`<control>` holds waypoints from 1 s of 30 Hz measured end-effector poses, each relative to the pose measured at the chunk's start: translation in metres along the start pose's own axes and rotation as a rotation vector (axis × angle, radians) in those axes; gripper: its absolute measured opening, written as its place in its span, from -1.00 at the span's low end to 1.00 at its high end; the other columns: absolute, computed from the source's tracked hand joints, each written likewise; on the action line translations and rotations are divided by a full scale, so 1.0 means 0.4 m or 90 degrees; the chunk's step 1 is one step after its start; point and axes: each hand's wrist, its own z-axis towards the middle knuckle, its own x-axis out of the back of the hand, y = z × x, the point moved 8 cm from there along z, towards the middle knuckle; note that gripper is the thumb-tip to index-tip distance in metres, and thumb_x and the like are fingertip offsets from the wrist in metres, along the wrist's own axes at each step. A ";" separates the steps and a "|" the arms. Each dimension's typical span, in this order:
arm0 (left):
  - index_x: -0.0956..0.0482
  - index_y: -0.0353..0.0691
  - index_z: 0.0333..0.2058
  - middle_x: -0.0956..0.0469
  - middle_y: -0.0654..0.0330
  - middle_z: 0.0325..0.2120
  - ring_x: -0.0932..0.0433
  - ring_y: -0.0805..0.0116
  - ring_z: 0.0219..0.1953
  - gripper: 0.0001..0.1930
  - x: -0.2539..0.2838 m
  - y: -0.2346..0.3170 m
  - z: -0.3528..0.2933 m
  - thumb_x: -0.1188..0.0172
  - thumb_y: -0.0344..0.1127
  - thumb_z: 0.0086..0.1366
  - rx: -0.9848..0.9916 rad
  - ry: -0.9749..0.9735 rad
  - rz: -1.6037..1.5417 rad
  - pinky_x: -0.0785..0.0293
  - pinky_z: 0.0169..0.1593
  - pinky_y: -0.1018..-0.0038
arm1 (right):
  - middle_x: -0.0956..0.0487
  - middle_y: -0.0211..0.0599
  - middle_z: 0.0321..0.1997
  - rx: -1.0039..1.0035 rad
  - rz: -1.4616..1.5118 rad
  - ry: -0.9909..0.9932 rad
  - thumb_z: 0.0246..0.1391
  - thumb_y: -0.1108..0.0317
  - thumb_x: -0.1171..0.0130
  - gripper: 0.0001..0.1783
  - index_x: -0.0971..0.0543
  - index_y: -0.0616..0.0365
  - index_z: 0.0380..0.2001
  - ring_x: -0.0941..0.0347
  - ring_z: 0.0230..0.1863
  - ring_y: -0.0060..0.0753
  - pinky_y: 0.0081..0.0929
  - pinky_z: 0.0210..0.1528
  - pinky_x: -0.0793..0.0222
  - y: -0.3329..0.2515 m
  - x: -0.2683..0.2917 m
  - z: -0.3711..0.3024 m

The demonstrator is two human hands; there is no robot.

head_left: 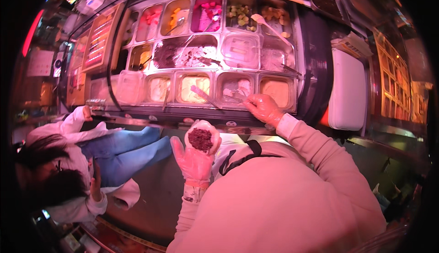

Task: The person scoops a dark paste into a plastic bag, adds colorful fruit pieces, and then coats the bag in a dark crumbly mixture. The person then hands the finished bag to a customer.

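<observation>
My left hand (194, 159), in a clear glove, cups a flat pale round of dough (201, 136) with a dark crumbly filling in its middle, held low in front of the counter. My right hand (263, 108), also gloved, reaches into the front row of containers and grips the handle of a utensil (238, 96) lying in a bin of pale filling (234, 88). Both my sleeves are light pink.
A counter of rectangular bins (210, 52) holds coloured fruit pieces, dark crumbs and creamy pastes, several with spoons. A white board (348, 88) lies at the right. Another person in a white top and blue jeans (123, 150) bends low at my left.
</observation>
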 end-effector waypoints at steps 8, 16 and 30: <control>-0.38 -0.48 0.02 -0.45 0.01 -0.25 -0.33 0.26 -0.39 -0.07 0.011 -0.016 -0.052 -0.07 0.52 0.32 -0.062 0.196 0.049 -0.22 -0.34 0.45 | -0.62 0.09 -0.48 -0.044 -0.100 -0.026 0.29 -0.05 -0.22 -0.48 -0.61 0.26 -0.46 -0.61 -0.42 0.13 -0.04 -0.31 -0.48 -0.085 -0.226 0.176; -0.36 -0.41 0.06 -0.44 0.00 -0.17 -0.44 0.16 -0.26 -0.13 0.051 0.049 -0.025 -0.09 0.47 0.34 -0.022 0.380 -0.010 -0.32 -0.26 0.37 | -0.50 -0.27 -0.69 -0.610 0.453 -0.296 0.26 0.28 -0.31 -0.68 -0.57 0.20 -0.54 -0.27 -0.85 -0.47 -0.46 -0.79 -0.12 -0.063 -0.399 0.261; -0.30 -0.30 0.32 -0.53 0.00 -0.01 -0.52 0.08 -0.10 -0.11 0.148 0.210 0.069 -0.11 0.41 0.37 0.037 0.261 -0.063 -0.45 -0.18 0.24 | -0.51 -0.22 -0.50 0.273 -0.410 0.064 0.08 0.43 -0.23 -0.51 -0.55 0.21 0.12 -0.55 -0.57 -0.13 -0.18 -0.51 -0.43 -0.219 -0.216 0.112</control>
